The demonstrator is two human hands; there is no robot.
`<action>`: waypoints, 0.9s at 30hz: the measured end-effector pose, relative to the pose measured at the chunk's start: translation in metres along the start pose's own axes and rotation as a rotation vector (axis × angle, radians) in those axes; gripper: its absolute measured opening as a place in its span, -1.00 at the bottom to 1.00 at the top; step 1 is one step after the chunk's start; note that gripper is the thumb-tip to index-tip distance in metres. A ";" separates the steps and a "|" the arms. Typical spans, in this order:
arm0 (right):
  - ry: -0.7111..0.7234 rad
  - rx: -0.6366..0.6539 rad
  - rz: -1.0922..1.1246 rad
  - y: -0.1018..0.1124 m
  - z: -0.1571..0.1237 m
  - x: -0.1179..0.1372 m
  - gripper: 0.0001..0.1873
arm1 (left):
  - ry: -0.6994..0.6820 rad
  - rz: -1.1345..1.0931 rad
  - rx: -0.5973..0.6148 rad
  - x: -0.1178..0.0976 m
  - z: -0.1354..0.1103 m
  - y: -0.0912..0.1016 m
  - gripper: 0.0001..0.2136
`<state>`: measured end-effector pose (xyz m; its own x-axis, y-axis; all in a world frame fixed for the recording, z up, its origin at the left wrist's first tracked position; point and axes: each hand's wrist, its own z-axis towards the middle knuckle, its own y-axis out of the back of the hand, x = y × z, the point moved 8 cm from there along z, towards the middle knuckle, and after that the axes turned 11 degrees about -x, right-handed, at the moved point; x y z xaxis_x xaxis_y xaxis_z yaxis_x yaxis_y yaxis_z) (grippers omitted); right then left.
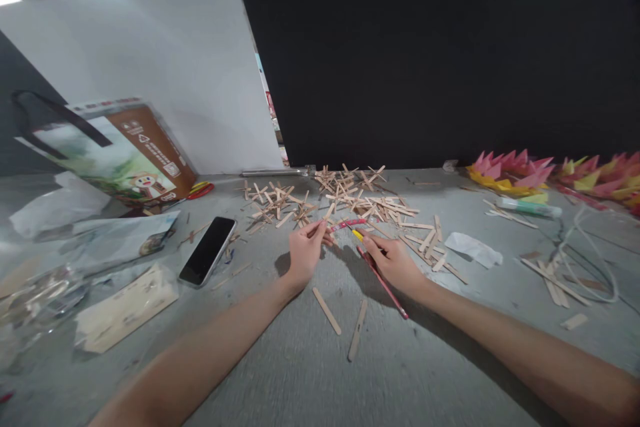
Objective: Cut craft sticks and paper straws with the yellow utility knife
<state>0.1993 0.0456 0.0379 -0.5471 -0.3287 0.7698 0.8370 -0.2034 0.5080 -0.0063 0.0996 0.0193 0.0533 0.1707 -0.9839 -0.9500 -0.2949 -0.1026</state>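
My left hand [305,255] is closed in a pinch on one end of a narrow pink patterned strip [356,221], with pale wooden pieces showing at its fingertips. Close to the strip, my right hand [395,263] grips a slim yellow tool [357,235] with a thin dark tip; its exact kind is too small to tell. A pink pencil-like rod [384,285] lies slanting below my right hand. Just beyond both hands spreads a pile of wooden craft sticks [350,200], many joined in crosses. Two single craft sticks [327,311] lie nearer to me.
A black phone [208,251] and a printed bag [133,153] are on the left, among plastic packaging [127,307]. To the right are a tissue [473,249], a glue stick [530,207], a white cable [613,273] and pink-and-yellow folded paper [515,170]. A black panel [440,53] stands behind.
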 end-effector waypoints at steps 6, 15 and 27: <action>0.031 0.046 0.045 -0.002 -0.002 0.006 -0.41 | 0.017 0.008 0.010 0.000 0.000 -0.001 -0.64; 0.052 0.072 0.066 -0.004 -0.006 0.006 -0.43 | -0.083 0.073 0.108 -0.017 -0.012 -0.008 -0.67; 0.055 0.044 0.082 -0.002 -0.006 0.010 -0.40 | -0.100 0.088 0.164 -0.013 -0.017 -0.012 -0.68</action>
<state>0.1928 0.0377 0.0423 -0.4743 -0.3931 0.7877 0.8770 -0.1333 0.4616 0.0091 0.0851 0.0312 -0.0551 0.2458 -0.9677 -0.9874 -0.1572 0.0163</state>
